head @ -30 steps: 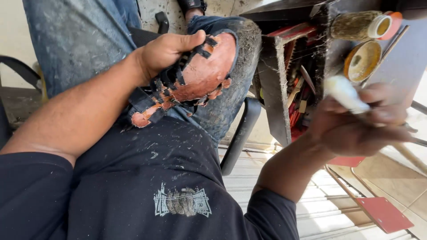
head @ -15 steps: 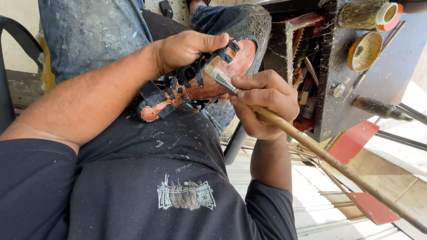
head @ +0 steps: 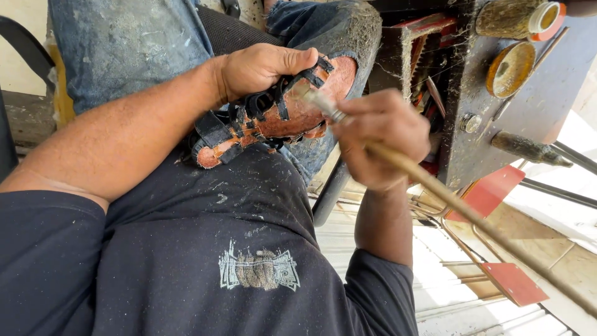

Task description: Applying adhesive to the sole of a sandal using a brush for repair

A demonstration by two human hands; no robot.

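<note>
Left hand (head: 261,68) clamps the strapped orange sandal (head: 273,115) sole-up on my knee while my right hand (head: 382,137), fingers closed round a long-handled brush (head: 435,186), spreads adhesive on the sole; I judge coating underway, requiring even strokes toward the heel.

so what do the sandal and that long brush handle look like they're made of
Sandal: the reddish-brown sole looks like leather or rubber, matte and scuffed; the black straps look like leather or synthetic, which one is unclear. Brush: the long handle looks like bare wood, tan and unvarnished, with a shiny metal-looking collar near the tip.
</note>
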